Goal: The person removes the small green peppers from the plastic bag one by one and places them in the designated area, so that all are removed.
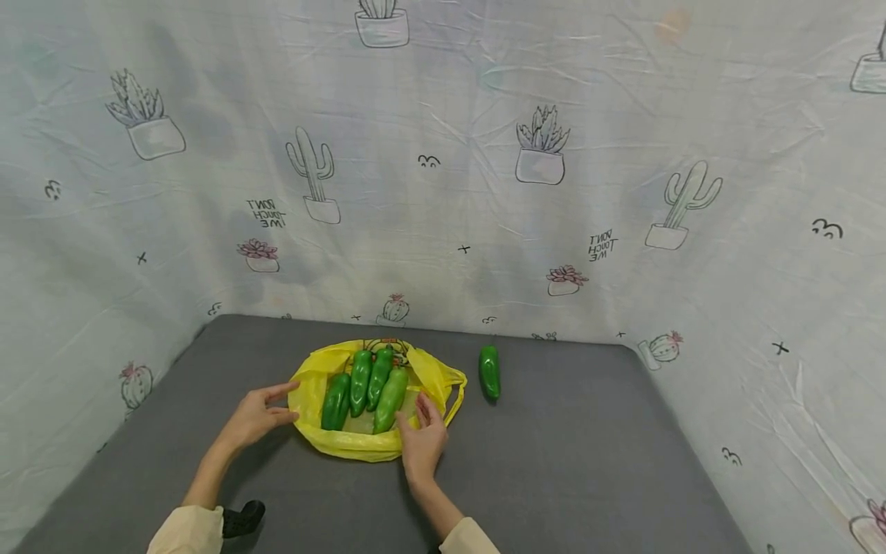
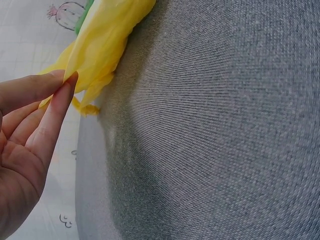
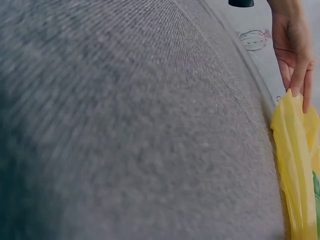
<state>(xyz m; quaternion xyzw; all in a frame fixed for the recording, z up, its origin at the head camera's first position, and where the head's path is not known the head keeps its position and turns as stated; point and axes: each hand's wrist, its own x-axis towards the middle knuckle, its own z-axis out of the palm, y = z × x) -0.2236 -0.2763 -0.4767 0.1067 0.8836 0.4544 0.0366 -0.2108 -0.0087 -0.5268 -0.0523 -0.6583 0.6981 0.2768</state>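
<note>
A yellow plastic bag (image 1: 360, 446) lies open on the dark grey table with several green peppers (image 1: 361, 383) inside. My left hand (image 1: 251, 417) is at the bag's left edge. In the left wrist view, the thumb and a finger of the left hand (image 2: 30, 130) pinch the thin yellow film. Over the bag's front right rim is my right hand (image 1: 424, 442), thumb beside the light green pepper (image 1: 391, 400), other fingers pointing up along the bag's right side. The right wrist view leaves this hand out of frame; I cannot tell whether it grips the rim.
One more green pepper (image 1: 489, 372) lies on the table to the right of the bag. A looped yellow handle (image 1: 457, 396) sticks out on the bag's right. Behind and beside the grey table (image 1: 567, 446) hangs a white cloth (image 1: 443, 200) printed with cacti.
</note>
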